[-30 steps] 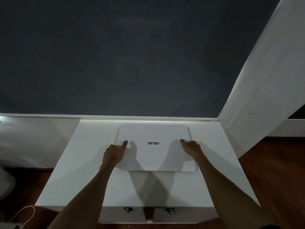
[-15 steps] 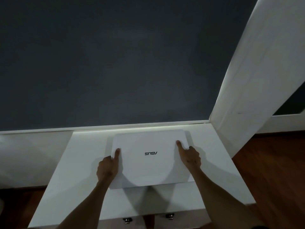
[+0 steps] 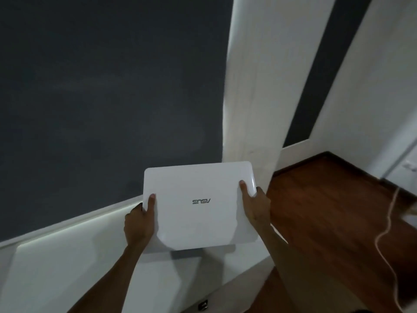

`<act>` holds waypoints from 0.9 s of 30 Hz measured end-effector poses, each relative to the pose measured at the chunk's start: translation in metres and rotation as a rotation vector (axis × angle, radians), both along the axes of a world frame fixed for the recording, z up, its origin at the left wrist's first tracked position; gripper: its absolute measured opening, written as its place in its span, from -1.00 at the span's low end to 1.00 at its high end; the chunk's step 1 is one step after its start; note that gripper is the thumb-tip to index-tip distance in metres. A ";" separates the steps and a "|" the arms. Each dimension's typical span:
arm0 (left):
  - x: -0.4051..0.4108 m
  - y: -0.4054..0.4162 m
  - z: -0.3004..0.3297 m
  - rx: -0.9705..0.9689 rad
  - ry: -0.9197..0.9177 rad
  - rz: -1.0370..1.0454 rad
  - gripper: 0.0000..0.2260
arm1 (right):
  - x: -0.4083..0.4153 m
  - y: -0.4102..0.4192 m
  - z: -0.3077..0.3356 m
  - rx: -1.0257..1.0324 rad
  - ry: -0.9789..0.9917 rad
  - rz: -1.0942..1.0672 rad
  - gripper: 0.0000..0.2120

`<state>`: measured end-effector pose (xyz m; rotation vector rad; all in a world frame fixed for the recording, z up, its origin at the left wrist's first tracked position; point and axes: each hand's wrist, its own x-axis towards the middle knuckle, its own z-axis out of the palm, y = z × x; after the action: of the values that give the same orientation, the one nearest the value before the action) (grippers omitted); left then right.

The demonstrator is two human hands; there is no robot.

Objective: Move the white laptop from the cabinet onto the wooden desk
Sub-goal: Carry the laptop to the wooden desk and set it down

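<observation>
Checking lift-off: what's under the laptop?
The laptop is held by left hand and right hand above the cabinet, shadow below. Fingers beneath are hidden.

White laptop [image 3: 199, 206]: formerly flat on cabinet [image 3: 67, 267] top; now lifted clear, carried rightward. Left hand [image 3: 138, 222], right hand [image 3: 256, 206]: thumbs shifted onto lid, edge grip.

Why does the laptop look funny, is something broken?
Nothing looks broken. The closed white laptop is held level by the left hand and right hand; its logo only reads upside down from here. A thin cord trails loosely across the floor.
</observation>
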<state>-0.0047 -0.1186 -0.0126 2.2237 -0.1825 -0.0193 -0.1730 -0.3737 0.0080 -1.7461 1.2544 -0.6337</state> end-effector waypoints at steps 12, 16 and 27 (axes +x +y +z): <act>-0.148 -0.188 0.036 -0.030 -0.041 -0.469 -0.24 | -0.247 -0.076 0.023 -0.019 -0.096 -0.473 -0.22; -0.233 -0.240 0.042 -0.106 -0.005 -0.655 -0.37 | -0.345 -0.084 0.030 -0.037 -0.100 -0.618 -0.21; -0.428 -0.350 0.036 -0.172 0.015 -1.055 -0.34 | -0.565 -0.081 0.031 -0.081 -0.057 -1.004 -0.35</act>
<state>-0.4331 -0.4689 0.0230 1.7252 -1.2644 -0.5643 -0.7377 -0.4545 0.0388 -1.0419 2.0653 -1.2857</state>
